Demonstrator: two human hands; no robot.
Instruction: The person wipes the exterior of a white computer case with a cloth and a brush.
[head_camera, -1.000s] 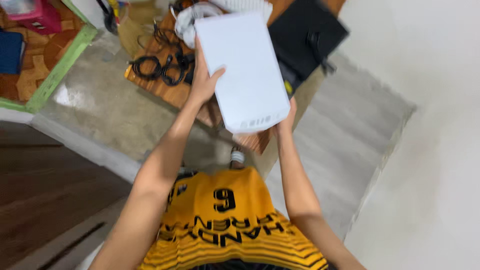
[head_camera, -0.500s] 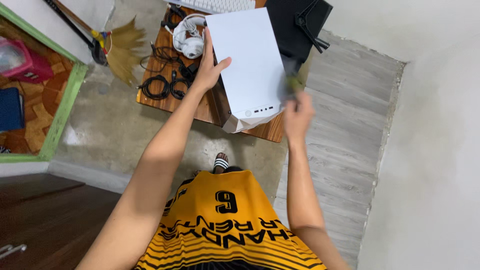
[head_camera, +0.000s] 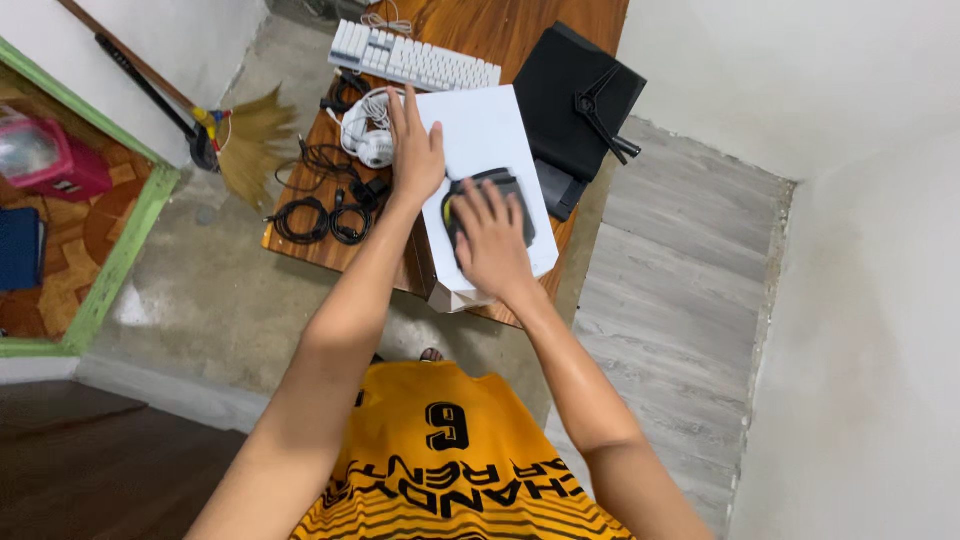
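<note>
A white console box (head_camera: 490, 150) is lying flat at the near edge of a wooden surface (head_camera: 300, 235), and everything else is being placed relative to it. The left hand (head_camera: 415, 150) is resting open on the box's left edge, palm down, fingers spread and pointing away from the person, not gripping anything. The right hand (head_camera: 492, 240) is lying on top of a dark cloth (head_camera: 488, 205) with a yellow-green trim, which is sitting on the near half of the box's top face; the fingers are spread flat over the cloth and pressing down on it rather than closing around it. The two hands are sitting apart, the left one farther away on the box than the right.

Just left of the box, white headphones (head_camera: 368, 135) are lying on the surface, touching or nearly touching the left hand's fingers. Farther left of the box, coiled black cables (head_camera: 320, 215) are sitting near the surface's left edge. Beyond the far end of the box, a white keyboard (head_camera: 415, 60) is lying across the surface. To the right of the box, a black flat case (head_camera: 580, 105) is resting, with a black folded stand (head_camera: 605, 125) on top of it. Well to the left of the box, off the surface, a straw broom (head_camera: 250, 145) is leaning on the concrete floor (head_camera: 200, 300). The person's yellow jersey (head_camera: 440, 470) is showing below the box.
</note>
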